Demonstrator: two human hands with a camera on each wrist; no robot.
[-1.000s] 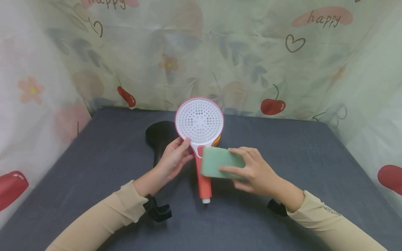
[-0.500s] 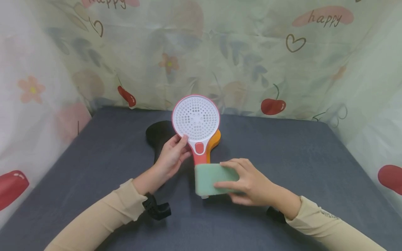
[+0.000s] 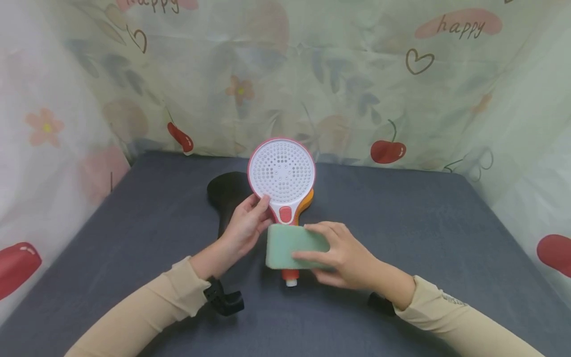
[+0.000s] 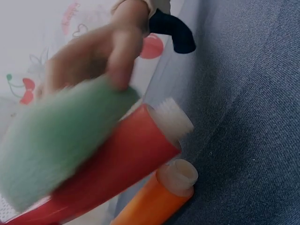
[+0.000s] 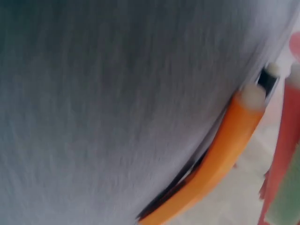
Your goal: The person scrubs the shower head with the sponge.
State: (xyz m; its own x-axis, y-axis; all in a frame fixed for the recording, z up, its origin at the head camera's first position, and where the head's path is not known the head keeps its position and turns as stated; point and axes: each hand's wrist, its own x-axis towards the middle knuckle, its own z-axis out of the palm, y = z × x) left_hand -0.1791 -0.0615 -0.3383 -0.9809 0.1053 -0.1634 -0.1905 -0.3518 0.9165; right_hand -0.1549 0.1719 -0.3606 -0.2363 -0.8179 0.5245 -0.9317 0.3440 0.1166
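Observation:
My left hand (image 3: 243, 225) holds a red-and-white shower head (image 3: 282, 171) at the lower left of its round face, thumb on the front. The nozzle face is turned toward me and the handle points down. My right hand (image 3: 341, 253) grips a light green sponge (image 3: 285, 248) by its right end, fingers spread over the front. The sponge lies across the red handle and covers most of it, leaving the white threaded end showing below. From the left wrist view, the sponge (image 4: 65, 136) lies along the red handle (image 4: 136, 150).
An orange shower head (image 3: 307, 201) lies behind the red one, its handle (image 5: 215, 164) plain in the right wrist view. Left of it a black shower head (image 3: 225, 191) lies on the dark grey tabletop (image 3: 383, 208). A printed curtain (image 3: 285, 74) surrounds the table on three sides.
The right hand slid the sponge down the handle to its end, then back up a little and leftward. The shower head rose slightly to the left, then returned; the left hand keeps its hold.

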